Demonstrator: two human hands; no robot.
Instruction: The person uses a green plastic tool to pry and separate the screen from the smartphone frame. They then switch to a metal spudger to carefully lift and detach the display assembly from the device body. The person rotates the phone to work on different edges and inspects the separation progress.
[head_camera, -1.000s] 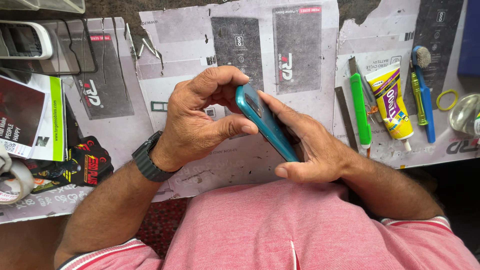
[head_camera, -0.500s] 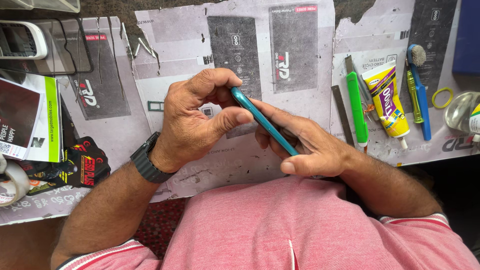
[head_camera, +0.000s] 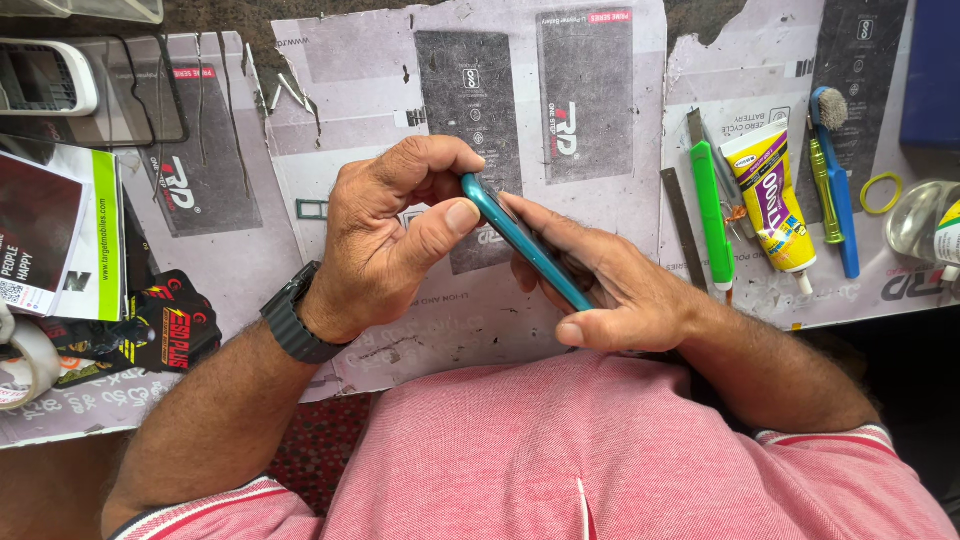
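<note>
Near edge of the table (head_camera: 600, 90): both forearms are coming in from the person's body, meeting over the middle. One phone (head_camera: 525, 243), teal, is being held edge-on and tilted, upper end toward the left hand (head_camera: 385, 240), lower end toward the right hand (head_camera: 615, 290). Left hand is curling over the phone's upper end, thumb pressing flat on its side, fingers bent round the top corner; black watch (head_camera: 295, 325) on that wrist. Right hand is lying palm up under the phone, fingers stretched along its back, thumb sticking out near the lower end. Both hands are gripping the phone; it is hanging just above the table, not touching it.

Further out, right side: one green tool (head_camera: 710, 215), one yellow glue tube (head_camera: 775, 205), one blue brush (head_camera: 838, 190), one yellow rubber band (head_camera: 881, 192), lying side by side. Left edge: one tape roll (head_camera: 25, 365), some printed packets (head_camera: 60, 240). Far edge: grey sheets taped flat.
</note>
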